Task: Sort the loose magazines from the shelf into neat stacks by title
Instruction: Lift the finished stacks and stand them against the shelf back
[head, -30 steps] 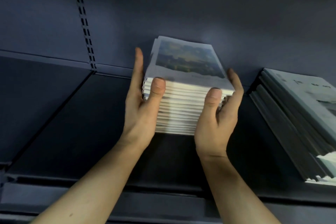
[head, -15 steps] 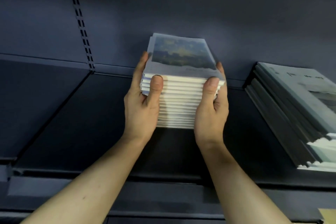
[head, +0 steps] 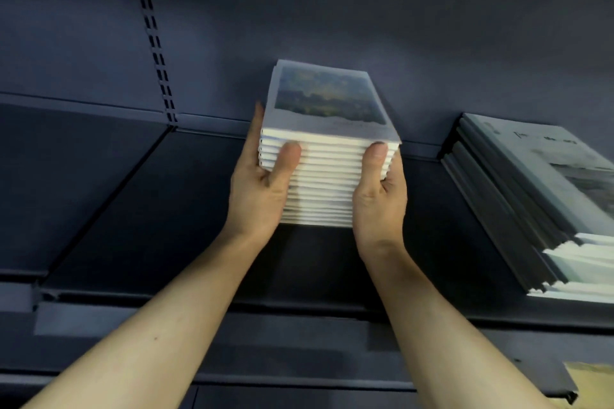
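Note:
A tall, squared stack of white-edged magazines (head: 327,100), its top cover showing a dark landscape photo, stands on the dark shelf (head: 139,209) against the back wall. My left hand (head: 259,189) grips its left side, thumb pressed on the front page edges and fingers running back along the side. My right hand (head: 378,196) grips the right side the same way, thumb on the front edges. The fingers of both hands are mostly hidden behind the stack.
A second, lower stack of grey-covered magazines (head: 531,183) lies at the right end of the shelf, its layers slightly stepped. A slotted upright (head: 153,36) runs up the back wall at left. A yellowish patch (head: 591,375) shows at the lower right.
My hands, spread beside the stack a second ago, have drawn in tight against its sides. The stack now looks squarer and sits slightly further back.

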Tool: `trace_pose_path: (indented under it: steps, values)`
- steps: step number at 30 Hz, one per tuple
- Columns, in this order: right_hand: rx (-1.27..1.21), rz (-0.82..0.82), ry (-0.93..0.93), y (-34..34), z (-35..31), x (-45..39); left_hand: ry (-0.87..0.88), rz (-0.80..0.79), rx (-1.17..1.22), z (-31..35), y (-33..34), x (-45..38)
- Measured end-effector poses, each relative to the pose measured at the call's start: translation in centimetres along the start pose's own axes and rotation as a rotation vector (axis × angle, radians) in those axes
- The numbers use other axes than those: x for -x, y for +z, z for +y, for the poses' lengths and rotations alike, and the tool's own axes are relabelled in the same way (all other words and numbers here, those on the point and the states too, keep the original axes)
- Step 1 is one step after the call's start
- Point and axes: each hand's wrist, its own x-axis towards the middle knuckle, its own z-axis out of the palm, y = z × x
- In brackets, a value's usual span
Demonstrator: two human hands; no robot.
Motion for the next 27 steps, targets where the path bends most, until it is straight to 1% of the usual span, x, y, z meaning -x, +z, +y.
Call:
trace_pose_path:
  steps: [2,4,5,7,9,12,14,17,21,24,27]
  values:
    - [0.032,-0.067,0.009,-0.5,0.0,0.4,-0.059,-0.140,-0.082,0.0,-1.3,0.3]
    - [0.070,-0.197,0.025,-1.4,0.0,0.6,-0.121,-0.274,-0.210,-0.2,-2.6,0.5]
    - [0.071,-0.269,0.048,-1.9,0.1,0.7,-0.144,-0.304,-0.256,-0.2,-3.0,0.6]
    - [0.075,-0.362,0.087,-2.7,0.3,0.8,-0.153,-0.303,-0.318,-0.3,-3.3,0.8]
    - [0.088,-0.364,0.101,-2.9,0.5,0.8,-0.161,-0.262,-0.349,-0.3,-3.1,0.9]
    - [0.151,-0.302,0.109,-2.5,0.8,0.7,-0.156,-0.185,-0.395,-0.7,-2.8,0.7]
    - [0.179,-0.277,0.109,-2.4,0.9,0.6,-0.150,-0.167,-0.432,-0.9,-2.8,0.7]
    - [0.173,-0.282,0.124,-2.4,0.8,0.7,-0.151,-0.193,-0.434,-0.6,-2.8,0.8]
    - [0.158,-0.352,0.115,-3.3,0.1,0.8,-0.160,-0.305,-0.467,-0.1,-3.0,1.2]
    - [0.264,-0.407,0.128,-3.9,-0.2,0.9,-0.137,-0.286,-0.510,-0.3,-3.0,1.2]
    - [0.342,-0.345,0.120,-3.9,0.3,1.0,-0.123,-0.249,-0.536,-0.6,-3.0,1.1]
